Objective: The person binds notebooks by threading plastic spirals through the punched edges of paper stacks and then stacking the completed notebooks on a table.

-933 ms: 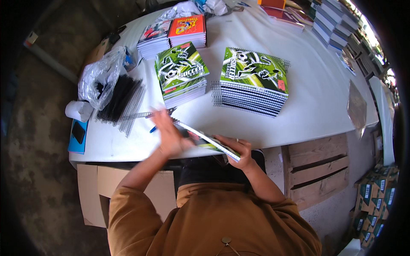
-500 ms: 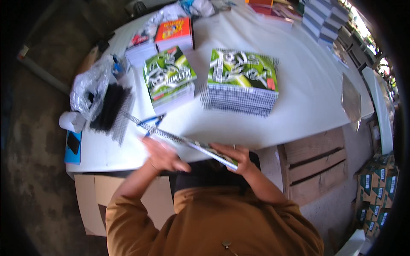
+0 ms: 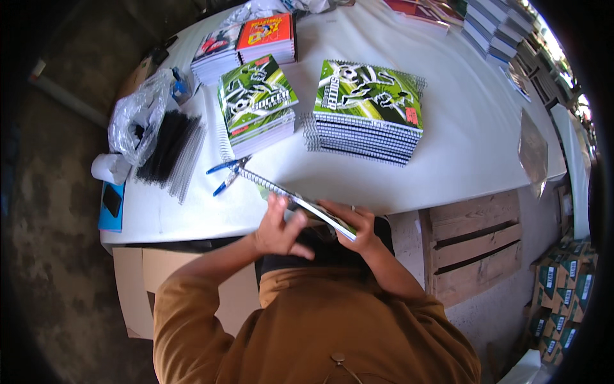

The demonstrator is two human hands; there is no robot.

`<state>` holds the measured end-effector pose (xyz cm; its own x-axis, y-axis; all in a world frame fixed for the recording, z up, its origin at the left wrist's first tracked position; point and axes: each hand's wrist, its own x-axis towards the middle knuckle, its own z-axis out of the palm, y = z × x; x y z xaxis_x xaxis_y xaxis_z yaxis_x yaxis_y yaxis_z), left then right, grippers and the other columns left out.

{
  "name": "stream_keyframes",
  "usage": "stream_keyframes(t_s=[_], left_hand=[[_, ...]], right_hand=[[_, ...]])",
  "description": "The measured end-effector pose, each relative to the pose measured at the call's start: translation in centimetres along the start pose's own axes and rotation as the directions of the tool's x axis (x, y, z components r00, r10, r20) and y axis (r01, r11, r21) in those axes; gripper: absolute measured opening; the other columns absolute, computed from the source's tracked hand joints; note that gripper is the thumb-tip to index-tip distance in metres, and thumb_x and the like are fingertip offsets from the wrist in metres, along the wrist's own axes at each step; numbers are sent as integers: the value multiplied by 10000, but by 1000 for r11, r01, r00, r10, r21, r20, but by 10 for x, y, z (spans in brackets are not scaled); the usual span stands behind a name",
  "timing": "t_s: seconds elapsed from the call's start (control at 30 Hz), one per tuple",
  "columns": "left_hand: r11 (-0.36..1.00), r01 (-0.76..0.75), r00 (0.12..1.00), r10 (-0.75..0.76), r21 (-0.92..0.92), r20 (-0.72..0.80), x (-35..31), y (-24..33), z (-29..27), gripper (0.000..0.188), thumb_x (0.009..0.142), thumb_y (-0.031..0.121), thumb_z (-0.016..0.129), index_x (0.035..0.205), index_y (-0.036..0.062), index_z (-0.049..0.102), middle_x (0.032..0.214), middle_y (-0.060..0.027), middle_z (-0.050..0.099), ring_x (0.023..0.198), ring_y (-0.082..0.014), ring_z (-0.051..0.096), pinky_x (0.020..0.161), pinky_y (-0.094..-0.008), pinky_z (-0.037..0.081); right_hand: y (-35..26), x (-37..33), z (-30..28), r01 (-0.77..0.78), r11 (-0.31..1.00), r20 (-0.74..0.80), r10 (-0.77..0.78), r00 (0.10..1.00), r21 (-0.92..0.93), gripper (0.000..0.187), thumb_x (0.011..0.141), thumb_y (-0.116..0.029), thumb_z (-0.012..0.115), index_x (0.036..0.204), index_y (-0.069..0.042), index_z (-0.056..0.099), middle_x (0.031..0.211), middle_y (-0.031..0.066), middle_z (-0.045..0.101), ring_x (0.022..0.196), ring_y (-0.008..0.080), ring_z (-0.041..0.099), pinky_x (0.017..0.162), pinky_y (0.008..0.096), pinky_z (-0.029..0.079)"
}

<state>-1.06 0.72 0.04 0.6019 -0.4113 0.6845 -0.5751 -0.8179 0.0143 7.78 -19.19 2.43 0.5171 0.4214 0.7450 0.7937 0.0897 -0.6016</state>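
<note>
My right hand [image 3: 353, 225] grips a thin green-covered notebook [image 3: 325, 216] by its lower right end, tilted at the table's near edge. A dark wire spiral [image 3: 261, 182] runs along its bound edge and juts out past it toward the upper left. Just below that spiral is my left hand [image 3: 280, 229], slightly blurred, fingers and thumb apart. Whether its fingertips touch the coil I cannot tell. Blue-handled pliers [image 3: 226, 174] lie on the table beside the coil's free end. Ahead stand a smaller stack of green notebooks [image 3: 258, 96] and a taller spiral-bound stack [image 3: 368, 105].
Loose black spirals [image 3: 171, 153] lie at the left by a clear plastic bag [image 3: 137, 118] and a phone [image 3: 112, 200]. Orange-covered notebooks [image 3: 267, 38] stand farther back. A cardboard box [image 3: 192, 281] sits below the table, a wooden pallet [image 3: 476, 240] to the right.
My left hand has moved right and up to the notebook's near end of the coil. Less of the spiral sticks out to the left now. The right hand keeps its grip.
</note>
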Motion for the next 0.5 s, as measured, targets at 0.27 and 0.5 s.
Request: stream_keyframes(t_s=[0.27, 0.5], left_hand=[[1000, -7, 997, 8, 22, -82, 7, -4, 17, 1052, 738, 727, 471, 1380, -58, 195, 1420, -305, 146, 1280, -548, 161, 1017, -649, 130], [960, 224, 950, -177, 167, -257, 41, -21, 3, 1081, 727, 786, 396, 1360, -71, 215, 1380, -317, 223, 1287, -482, 189, 1021, -624, 115]], right_hand=[[1, -4, 6, -66, 997, -32, 67, 997, 30, 381, 702, -40, 694, 1077, -33, 630, 946, 120, 669, 821, 252, 658, 721, 336, 516], [-12, -2, 7, -11, 1000, 5, 11, 1000, -22, 390, 702, -1, 665, 1088, -38, 623, 961, 112, 666, 813, 246, 657, 733, 319, 511]])
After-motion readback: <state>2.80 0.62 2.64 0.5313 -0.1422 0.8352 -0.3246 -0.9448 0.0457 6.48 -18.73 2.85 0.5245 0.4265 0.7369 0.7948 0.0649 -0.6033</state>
